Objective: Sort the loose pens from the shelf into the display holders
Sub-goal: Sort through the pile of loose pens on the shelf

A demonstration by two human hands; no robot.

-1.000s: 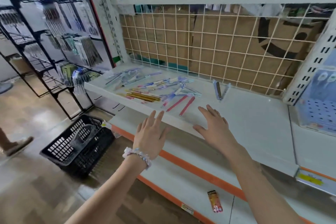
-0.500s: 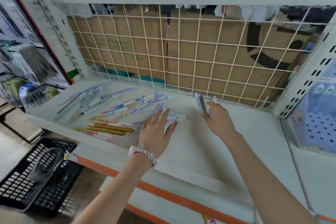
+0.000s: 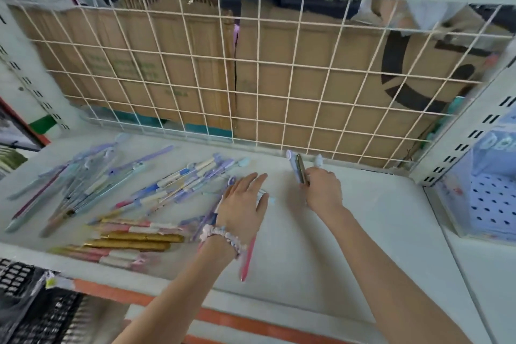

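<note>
Now that the right hand [image 3: 324,190] has gone from hovering flat at the shelf's front edge to the back of the shelf, its fingers are curled around the small bunch of pens [image 3: 298,167] lying just in front of the wire grid [image 3: 251,78], so the first pick-up looks under way. The left hand [image 3: 245,204] has also come forward from the front edge and now lies flat, fingers straight, on the right fringe of the main spread of loose pens [image 3: 173,184], gripping nothing. Those pens cover the left half of the white shelf [image 3: 363,232]: grey and lilac ones far left, blue-and-white ones in the middle, gold and pink ones near the front, and a single pink pen [image 3: 248,260] beside the wrist. The pale blue perforated holder [image 3: 485,198] stands well to the right, holding no pens that can be seen. Behind the grid, cardboard boxes [image 3: 307,70] carry faint green print and a heavy black mark; neither is legible, and the pen barrels are too blurred to read.
</note>
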